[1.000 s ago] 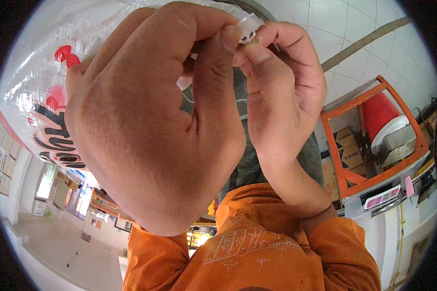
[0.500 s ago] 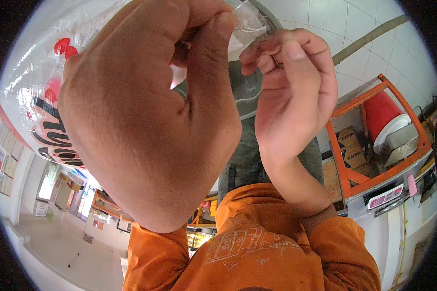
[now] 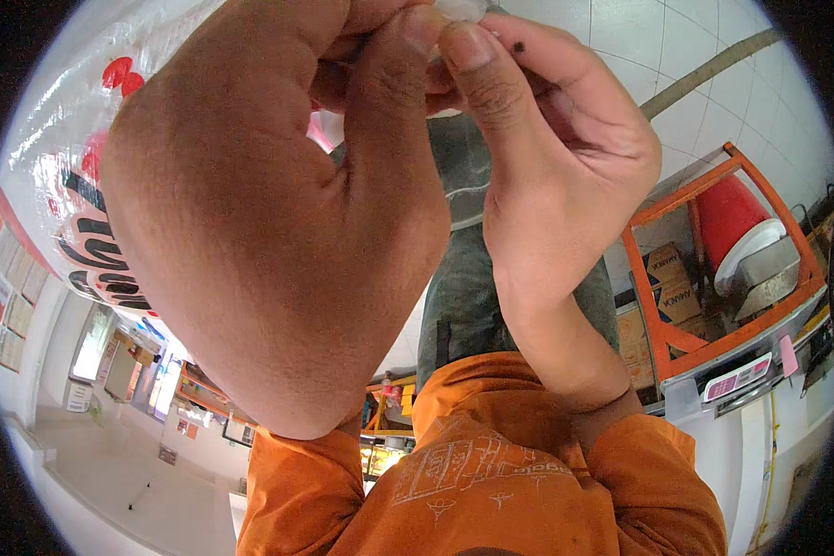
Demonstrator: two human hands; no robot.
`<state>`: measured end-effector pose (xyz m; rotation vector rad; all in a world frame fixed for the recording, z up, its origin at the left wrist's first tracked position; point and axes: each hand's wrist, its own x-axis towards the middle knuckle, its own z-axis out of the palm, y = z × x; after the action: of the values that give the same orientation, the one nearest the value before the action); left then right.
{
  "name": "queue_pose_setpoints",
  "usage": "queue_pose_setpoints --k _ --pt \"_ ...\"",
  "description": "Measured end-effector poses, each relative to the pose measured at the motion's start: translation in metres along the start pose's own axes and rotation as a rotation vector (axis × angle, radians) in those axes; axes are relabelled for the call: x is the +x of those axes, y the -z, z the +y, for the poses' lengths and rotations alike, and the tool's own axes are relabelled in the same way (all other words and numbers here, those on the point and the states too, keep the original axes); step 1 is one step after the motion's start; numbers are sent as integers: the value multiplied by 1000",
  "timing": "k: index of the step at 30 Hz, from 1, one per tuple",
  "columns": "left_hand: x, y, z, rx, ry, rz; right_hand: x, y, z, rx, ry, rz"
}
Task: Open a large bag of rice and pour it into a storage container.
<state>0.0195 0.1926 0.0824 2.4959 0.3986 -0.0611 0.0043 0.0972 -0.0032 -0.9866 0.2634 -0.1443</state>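
While pinching translucent plastic (image 3: 461, 9) at twelve o'clock in the grips of left hand (image 3: 269, 204) and right hand (image 3: 561, 181), apply light, even pressure without jerking.

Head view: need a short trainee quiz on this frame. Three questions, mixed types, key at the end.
1. Multiple choice: where is the large, shiny see-through plastic bag printed in red and black? A) left side of the picture; B) right side; C) lower edge.
2. True or false: the thumbs of the bare left hand and the bare right hand have their tips close together near the top edge.
3. Short answer: what small thing shows at the grip of both hands?

Key: 1. A. 2. True. 3. A small piece of translucent plastic, partly cut off by the top edge.
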Motion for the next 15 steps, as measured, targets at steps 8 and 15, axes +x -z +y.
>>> queue_pose_setpoints --k 8,15 --pt "0 -5 0 3 -11 44 32 56 1 -89 -449 -664" --pt "-1 0 3 86 -37 63 -12 10 -26 -204 -304 -89"
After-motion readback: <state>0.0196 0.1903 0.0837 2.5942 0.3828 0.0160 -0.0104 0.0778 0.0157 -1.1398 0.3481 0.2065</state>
